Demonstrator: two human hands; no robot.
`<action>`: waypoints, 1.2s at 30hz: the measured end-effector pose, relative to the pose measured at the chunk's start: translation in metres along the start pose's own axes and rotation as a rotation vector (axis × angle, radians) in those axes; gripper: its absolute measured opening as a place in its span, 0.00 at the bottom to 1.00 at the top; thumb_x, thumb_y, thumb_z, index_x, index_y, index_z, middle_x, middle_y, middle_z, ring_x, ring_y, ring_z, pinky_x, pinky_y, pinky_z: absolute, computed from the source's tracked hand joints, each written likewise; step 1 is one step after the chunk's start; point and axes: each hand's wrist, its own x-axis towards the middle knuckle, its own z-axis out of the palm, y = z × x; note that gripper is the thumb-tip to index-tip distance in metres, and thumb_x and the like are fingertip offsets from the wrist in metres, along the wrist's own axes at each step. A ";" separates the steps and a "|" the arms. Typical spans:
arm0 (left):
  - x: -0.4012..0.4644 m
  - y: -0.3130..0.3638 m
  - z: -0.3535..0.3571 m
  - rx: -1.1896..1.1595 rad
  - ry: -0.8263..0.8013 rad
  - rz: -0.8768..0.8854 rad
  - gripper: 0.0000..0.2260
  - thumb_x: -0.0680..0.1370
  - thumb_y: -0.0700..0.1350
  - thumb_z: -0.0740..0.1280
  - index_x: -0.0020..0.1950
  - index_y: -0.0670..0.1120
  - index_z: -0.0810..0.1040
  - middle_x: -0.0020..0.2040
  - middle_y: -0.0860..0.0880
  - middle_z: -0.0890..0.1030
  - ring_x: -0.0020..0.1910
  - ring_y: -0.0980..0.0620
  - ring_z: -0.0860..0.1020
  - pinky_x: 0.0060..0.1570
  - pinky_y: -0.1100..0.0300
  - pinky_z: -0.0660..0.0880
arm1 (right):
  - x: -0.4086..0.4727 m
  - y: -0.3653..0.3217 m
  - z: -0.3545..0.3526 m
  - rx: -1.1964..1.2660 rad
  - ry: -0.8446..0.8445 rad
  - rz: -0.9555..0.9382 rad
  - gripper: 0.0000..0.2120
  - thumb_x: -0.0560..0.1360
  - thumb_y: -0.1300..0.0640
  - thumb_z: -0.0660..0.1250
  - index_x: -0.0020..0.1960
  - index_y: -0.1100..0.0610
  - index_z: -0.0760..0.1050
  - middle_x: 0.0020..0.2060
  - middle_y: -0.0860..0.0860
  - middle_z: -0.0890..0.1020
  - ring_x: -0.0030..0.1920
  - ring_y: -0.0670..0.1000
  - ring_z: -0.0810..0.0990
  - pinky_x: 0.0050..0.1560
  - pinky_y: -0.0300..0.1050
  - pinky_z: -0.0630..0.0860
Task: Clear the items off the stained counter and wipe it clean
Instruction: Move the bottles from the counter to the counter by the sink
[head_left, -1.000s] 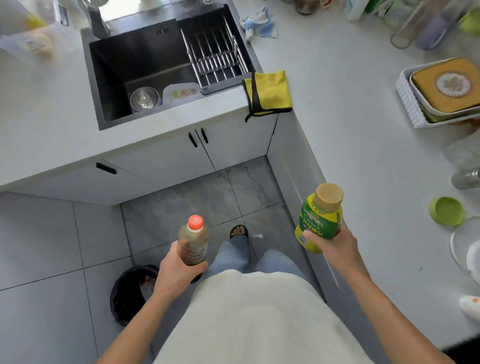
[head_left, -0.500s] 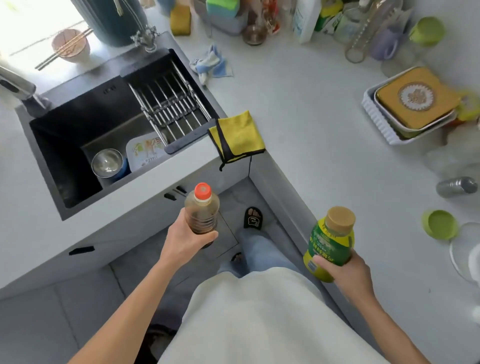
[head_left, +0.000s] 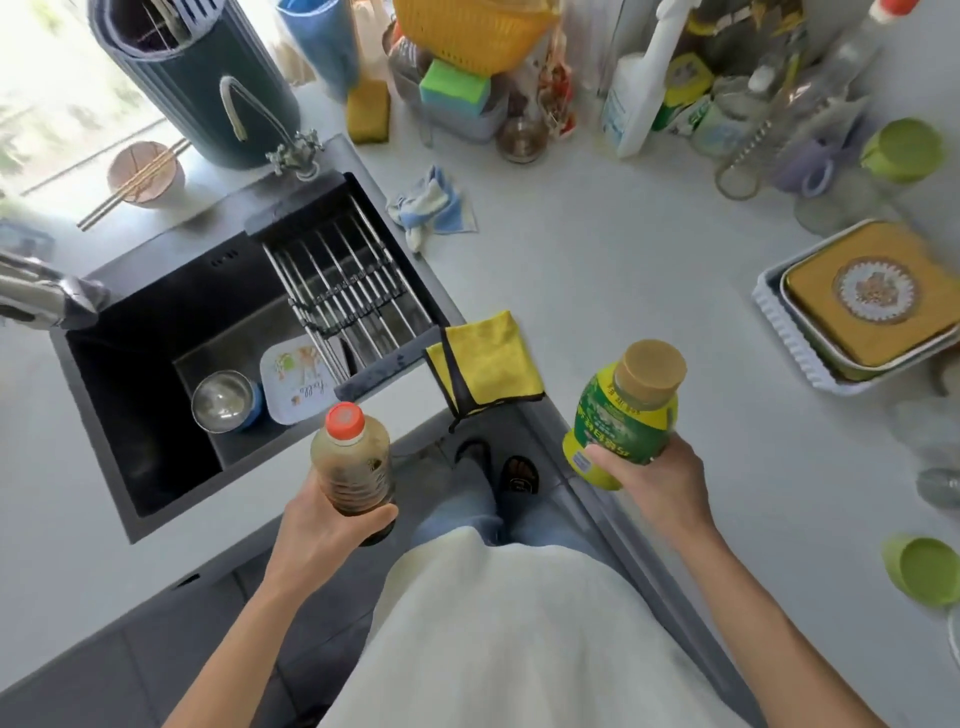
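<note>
While the left hand (head_left: 322, 530) grips a brown bottle (head_left: 352, 460), the right hand (head_left: 657, 480) grips a green bottle (head_left: 621, 415) near the yellow cloth (head_left: 485, 364).

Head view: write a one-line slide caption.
Left hand holds brown bottle, right hand green bottle, over the counter corner.

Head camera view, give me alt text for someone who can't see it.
A person at a kitchen counter corner holds two bottles: the left hand grips a brown bottle with an orange cap, the right hand a green-and-yellow bottle with a tan cap. A folded yellow cloth lies beside the black sink.
</note>
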 end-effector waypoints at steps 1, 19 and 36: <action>0.008 0.008 -0.004 0.001 -0.006 0.005 0.35 0.61 0.64 0.82 0.65 0.63 0.73 0.52 0.66 0.81 0.50 0.65 0.81 0.46 0.68 0.74 | 0.007 -0.010 0.001 0.010 0.009 -0.008 0.24 0.57 0.35 0.79 0.48 0.46 0.83 0.40 0.31 0.85 0.42 0.32 0.82 0.36 0.27 0.74; 0.247 0.270 0.033 0.021 -0.213 0.497 0.33 0.63 0.60 0.83 0.64 0.59 0.75 0.49 0.66 0.84 0.50 0.74 0.80 0.42 0.81 0.72 | 0.163 -0.112 -0.006 0.264 0.340 0.042 0.21 0.64 0.44 0.84 0.52 0.47 0.82 0.45 0.37 0.85 0.49 0.38 0.84 0.50 0.39 0.77; 0.359 0.374 0.149 -0.111 -0.104 0.585 0.35 0.61 0.61 0.82 0.64 0.60 0.71 0.50 0.66 0.80 0.49 0.77 0.76 0.45 0.81 0.70 | 0.323 -0.134 -0.018 0.341 0.430 -0.091 0.26 0.62 0.42 0.83 0.56 0.44 0.80 0.45 0.35 0.84 0.44 0.29 0.81 0.46 0.32 0.75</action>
